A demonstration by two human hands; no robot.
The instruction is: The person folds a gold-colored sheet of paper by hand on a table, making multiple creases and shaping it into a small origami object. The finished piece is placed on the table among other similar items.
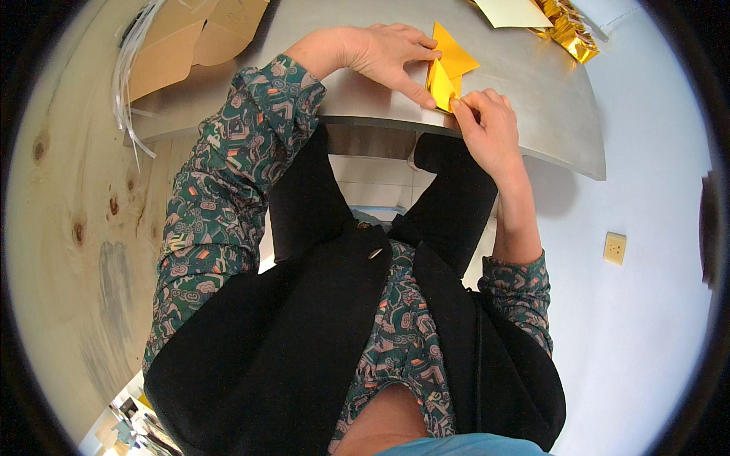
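Note:
A yellow folded paper with pointed flaps lies on the grey metal tabletop near its front edge. My left hand reaches over from the left with its fingers spread. Its thumb tip and fingertips rest against the paper's left side. At the paper's lower right corner, my right hand is closed, thumb and curled forefinger pinching a small flap. The fingers partly cover the lower part of the folds.
Brown cardboard and clear plastic strips lie at the table's left end. Far right on the table are a pale paper sheet and shiny gold foil. A white wall with an outlet stands at right, a wooden panel at left.

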